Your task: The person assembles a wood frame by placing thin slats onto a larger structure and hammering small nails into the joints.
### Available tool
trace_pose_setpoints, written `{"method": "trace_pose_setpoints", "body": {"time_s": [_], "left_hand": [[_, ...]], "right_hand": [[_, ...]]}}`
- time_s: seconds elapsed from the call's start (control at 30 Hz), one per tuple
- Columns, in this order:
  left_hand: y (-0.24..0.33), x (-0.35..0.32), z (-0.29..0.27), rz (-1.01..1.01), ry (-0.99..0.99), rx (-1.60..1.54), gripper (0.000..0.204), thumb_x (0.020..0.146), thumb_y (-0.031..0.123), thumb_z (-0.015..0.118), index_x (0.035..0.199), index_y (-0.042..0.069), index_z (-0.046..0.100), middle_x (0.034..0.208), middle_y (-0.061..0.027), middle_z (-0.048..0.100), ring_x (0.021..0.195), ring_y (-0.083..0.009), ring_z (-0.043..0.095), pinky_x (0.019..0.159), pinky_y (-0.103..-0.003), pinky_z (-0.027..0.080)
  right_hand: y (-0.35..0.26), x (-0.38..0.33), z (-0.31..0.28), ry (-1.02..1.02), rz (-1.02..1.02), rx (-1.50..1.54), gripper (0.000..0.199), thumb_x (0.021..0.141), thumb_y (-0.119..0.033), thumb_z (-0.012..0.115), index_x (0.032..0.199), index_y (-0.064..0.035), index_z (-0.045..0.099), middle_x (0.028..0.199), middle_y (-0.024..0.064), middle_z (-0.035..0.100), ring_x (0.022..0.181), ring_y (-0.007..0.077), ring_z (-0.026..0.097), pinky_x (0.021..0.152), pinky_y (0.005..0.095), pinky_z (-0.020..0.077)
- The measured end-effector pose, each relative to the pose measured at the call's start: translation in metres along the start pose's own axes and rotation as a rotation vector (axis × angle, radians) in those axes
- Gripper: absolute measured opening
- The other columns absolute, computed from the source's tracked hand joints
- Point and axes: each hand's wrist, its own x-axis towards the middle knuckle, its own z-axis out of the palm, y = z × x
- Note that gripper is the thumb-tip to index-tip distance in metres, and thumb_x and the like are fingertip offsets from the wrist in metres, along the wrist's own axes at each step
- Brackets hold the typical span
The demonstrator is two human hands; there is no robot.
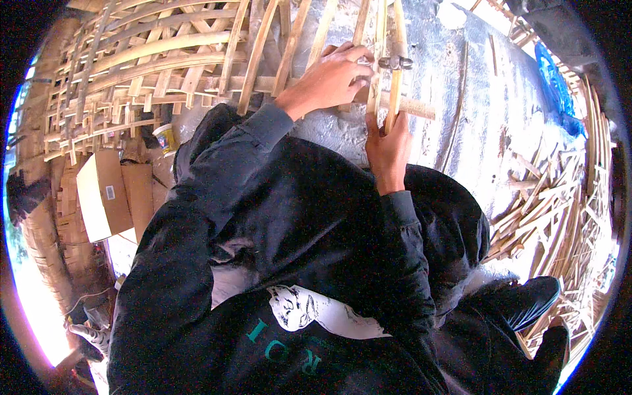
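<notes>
Left hand (332,76) curled down flat on the bamboo slats (368,39); right hand (388,148) has its grip wrapped around the hammer (397,72) handle.

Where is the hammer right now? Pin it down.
In the head view, the hammer is top centre-right: its metal head lies just past the left hand, and the right hand grips the handle amid the bamboo strips.

A single view, from a fisheye camera worn on the person's head, looks steeply down over the dark-sleeved chest and forearms, close to both hands. It faces forward onto the woven lattice of pale bamboo strips (164,59) at the top edge; the rim bends straight lines.
</notes>
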Motion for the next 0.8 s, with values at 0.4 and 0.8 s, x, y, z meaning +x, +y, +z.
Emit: {"method": "trace_pose_setpoints", "body": {"time_s": [0.4,0.8], "left_hand": [[0.027,-0.009,0.001,-0.111,0.049,-0.179,0.036,0.087,0.020,0.073,0.119,0.006,0.066,0.126,-0.0113,0.063,0.119,-0.0327,0.058,0.106,-0.044,0.045],[0.028,0.000,0.004,-0.052,0.046,-0.305,0.018,0.083,0.011,0.075,0.091,0.002,0.061,0.095,-0.0130,0.068,0.095,-0.0348,0.066,0.084,-0.044,0.052]], "right_hand": [[0.014,0.001,0.009,-0.025,0.011,0.082,0.035,0.091,-0.019,0.074,0.099,0.0011,0.046,0.074,0.0294,0.062,0.071,0.0528,0.062,0.058,0.0531,0.0467],[0.016,0.003,0.009,-0.007,0.028,0.096,0.039,0.089,-0.025,0.078,0.091,0.0039,0.052,0.070,0.0223,0.061,0.059,0.0362,0.059,0.057,0.0439,0.0466]]}}
